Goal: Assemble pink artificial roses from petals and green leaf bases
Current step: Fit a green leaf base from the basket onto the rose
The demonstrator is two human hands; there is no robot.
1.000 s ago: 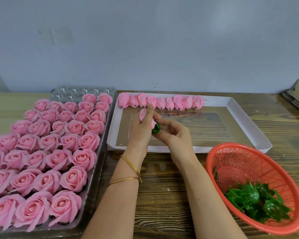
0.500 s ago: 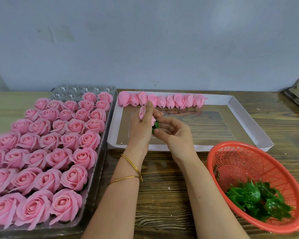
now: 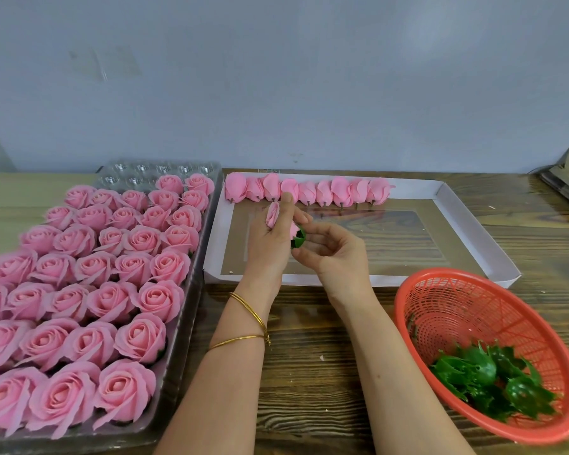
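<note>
A person's two bare hands meet at the middle of the view, above a white cardboard tray (image 3: 473, 231). The left hand (image 3: 265, 247) has its fingers curled round a pink rose head (image 3: 272, 214), with petals showing between the fingers. A green leaf base (image 3: 299, 238) sits against the underside of the bloom, at 3 o'clock from the left palm. The right hand (image 3: 337, 256) pinches this base between its bent index finger and thumb, and its other fingers are loosely curled. Two gold bangles (image 3: 250, 318) circle the left wrist.

The hands work over a wooden table (image 3: 309, 382) with dark grain, set against a plain grey wall (image 3: 276, 77). At 12 o'clock from the hands, a row of pink roses (image 3: 309, 192) lies on its side along the tray's far edge. At 9 o'clock a clear plastic tray (image 3: 191, 290) holds many open pink blooms (image 3: 79, 290) packed in rows, with a few bare cups at its far end. At 4 o'clock a red mesh basket (image 3: 440, 307) holds a small heap of loose leaf bases (image 3: 493, 385).

The white tray's floor lies bare from 1 to 3 o'clock of the hands. A strip of table shows between the forearms and the basket. A dark object (image 3: 565, 185) lies at the table's far right edge, too cropped to identify.
</note>
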